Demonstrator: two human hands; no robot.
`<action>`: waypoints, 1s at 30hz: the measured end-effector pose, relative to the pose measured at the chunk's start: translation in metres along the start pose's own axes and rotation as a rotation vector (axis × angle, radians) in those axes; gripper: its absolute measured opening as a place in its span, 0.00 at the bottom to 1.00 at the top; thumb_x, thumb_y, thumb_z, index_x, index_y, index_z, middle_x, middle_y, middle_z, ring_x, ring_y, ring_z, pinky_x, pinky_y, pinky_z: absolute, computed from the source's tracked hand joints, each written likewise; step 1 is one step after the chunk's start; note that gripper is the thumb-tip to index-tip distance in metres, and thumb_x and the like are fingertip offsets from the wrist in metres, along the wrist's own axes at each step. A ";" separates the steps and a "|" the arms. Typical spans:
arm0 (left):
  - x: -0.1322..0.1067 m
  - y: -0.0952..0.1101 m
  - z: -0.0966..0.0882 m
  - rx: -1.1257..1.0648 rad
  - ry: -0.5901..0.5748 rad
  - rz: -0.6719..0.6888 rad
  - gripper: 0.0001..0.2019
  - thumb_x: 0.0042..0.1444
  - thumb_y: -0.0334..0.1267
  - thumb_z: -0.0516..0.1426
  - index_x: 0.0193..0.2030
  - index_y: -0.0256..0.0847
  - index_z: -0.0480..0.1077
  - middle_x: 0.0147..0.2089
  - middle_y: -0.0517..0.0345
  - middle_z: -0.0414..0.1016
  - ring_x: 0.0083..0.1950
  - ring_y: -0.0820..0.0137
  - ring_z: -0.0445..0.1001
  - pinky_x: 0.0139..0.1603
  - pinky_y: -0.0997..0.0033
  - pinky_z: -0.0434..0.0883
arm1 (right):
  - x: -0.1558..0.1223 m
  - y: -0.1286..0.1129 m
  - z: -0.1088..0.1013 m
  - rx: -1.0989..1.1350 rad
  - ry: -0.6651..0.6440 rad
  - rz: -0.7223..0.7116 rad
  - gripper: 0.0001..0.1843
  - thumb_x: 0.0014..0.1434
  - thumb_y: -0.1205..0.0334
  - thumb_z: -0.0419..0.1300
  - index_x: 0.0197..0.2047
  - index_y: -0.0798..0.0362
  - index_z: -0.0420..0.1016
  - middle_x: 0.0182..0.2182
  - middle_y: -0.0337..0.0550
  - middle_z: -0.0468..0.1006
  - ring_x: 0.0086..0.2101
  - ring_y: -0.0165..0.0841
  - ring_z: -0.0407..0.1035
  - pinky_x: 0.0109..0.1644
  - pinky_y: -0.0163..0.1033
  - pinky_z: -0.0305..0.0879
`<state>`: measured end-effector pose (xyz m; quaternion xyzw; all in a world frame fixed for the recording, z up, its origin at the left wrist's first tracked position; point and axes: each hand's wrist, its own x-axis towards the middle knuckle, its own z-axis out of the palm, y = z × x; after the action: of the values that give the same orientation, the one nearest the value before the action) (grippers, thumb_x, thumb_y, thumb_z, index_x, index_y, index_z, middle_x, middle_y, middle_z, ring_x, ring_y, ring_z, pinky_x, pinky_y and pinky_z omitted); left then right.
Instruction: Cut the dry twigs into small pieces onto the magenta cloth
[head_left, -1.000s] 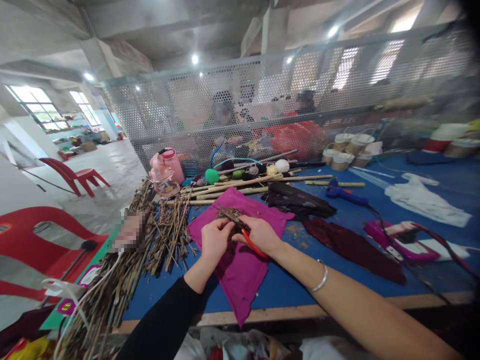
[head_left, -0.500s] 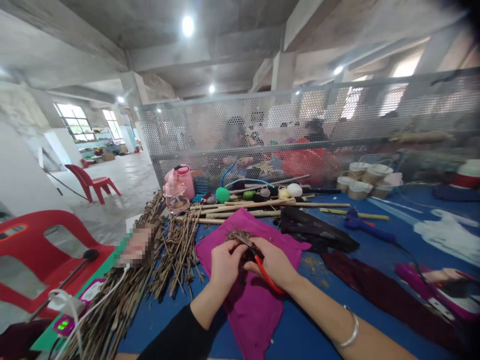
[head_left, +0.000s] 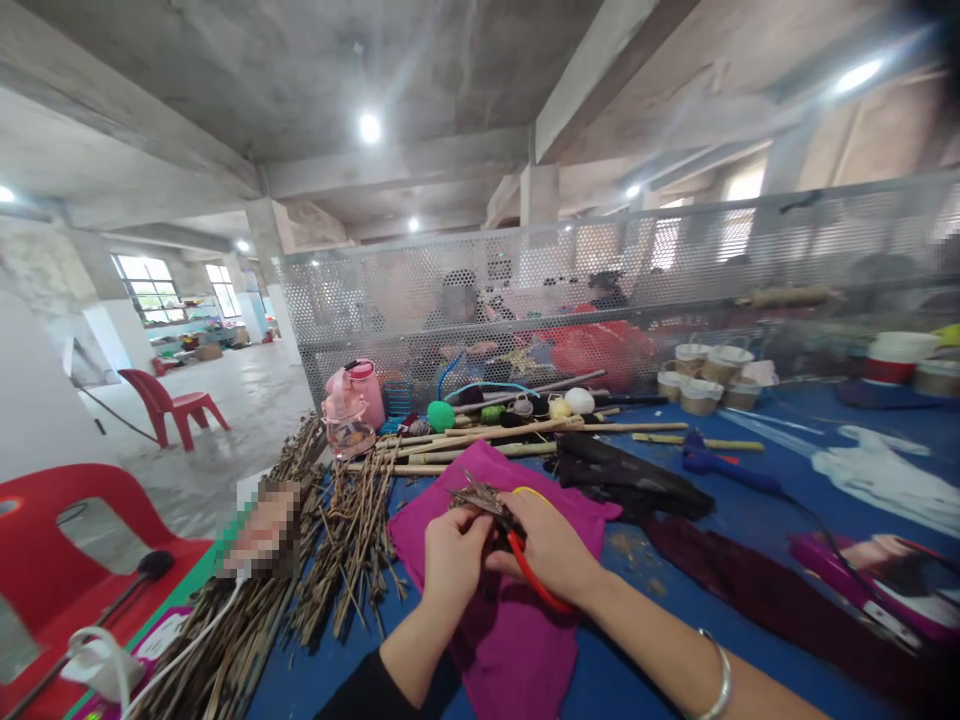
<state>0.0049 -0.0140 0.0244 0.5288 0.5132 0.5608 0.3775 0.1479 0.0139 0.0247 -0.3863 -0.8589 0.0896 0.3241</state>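
My left hand (head_left: pixel 456 555) pinches a small bunch of short dry twigs (head_left: pixel 471 494) above a magenta cloth (head_left: pixel 517 650). Scissors with red and yellow handles (head_left: pixel 534 574) are in my right hand (head_left: pixel 553 545), which is closed around them. Their blades point up and left, across the twigs and close to my left fingertips. Parts of the blades are hard to tell from the twigs, and the lower part of the bunch is hidden by my fingers.
Bundles of dry stalks (head_left: pixel 349 540) lie to the left. Bamboo sticks (head_left: pixel 517 430), yarn balls (head_left: pixel 441 416) and a pink bottle (head_left: pixel 366 392) stand or lie at the back. At right are dark cloths (head_left: pixel 630 475), a blue glue gun (head_left: pixel 720 465) and several cups (head_left: pixel 701 396). A perforated metal screen (head_left: pixel 360 300) stands behind.
My head view has tilted up slightly, so the table sits lower. The scissors have opened: a yellow-edged handle now shows above my right hand. Both hands stay at the twigs.
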 end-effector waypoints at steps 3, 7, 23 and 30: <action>0.001 -0.002 -0.001 -0.019 -0.007 0.004 0.11 0.48 0.38 0.55 0.32 0.35 0.76 0.29 0.53 0.77 0.30 0.68 0.73 0.30 0.74 0.67 | -0.001 -0.002 -0.002 0.066 -0.026 0.009 0.20 0.47 0.51 0.63 0.41 0.51 0.68 0.35 0.45 0.73 0.35 0.38 0.67 0.39 0.40 0.62; 0.004 -0.005 -0.002 -0.008 0.008 -0.003 0.11 0.48 0.38 0.55 0.32 0.34 0.76 0.28 0.53 0.77 0.28 0.69 0.72 0.29 0.75 0.67 | -0.001 0.000 -0.001 0.081 -0.034 0.029 0.19 0.48 0.51 0.62 0.42 0.50 0.68 0.36 0.44 0.75 0.37 0.38 0.68 0.40 0.39 0.63; 0.009 -0.015 -0.004 0.021 0.117 -0.020 0.10 0.44 0.38 0.58 0.31 0.34 0.75 0.27 0.51 0.77 0.25 0.70 0.72 0.25 0.75 0.66 | -0.001 0.003 -0.001 -0.009 -0.103 0.097 0.19 0.54 0.50 0.55 0.46 0.50 0.69 0.35 0.45 0.77 0.34 0.37 0.71 0.36 0.36 0.61; 0.008 -0.013 -0.004 -0.007 0.097 -0.021 0.08 0.44 0.35 0.58 0.31 0.34 0.74 0.27 0.53 0.76 0.26 0.71 0.72 0.26 0.76 0.67 | -0.002 -0.002 0.001 -0.064 -0.046 0.060 0.24 0.48 0.50 0.61 0.45 0.53 0.68 0.39 0.49 0.74 0.40 0.40 0.68 0.42 0.41 0.62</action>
<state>-0.0021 -0.0048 0.0132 0.4944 0.5346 0.5834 0.3599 0.1478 0.0111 0.0237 -0.4200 -0.8565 0.0808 0.2889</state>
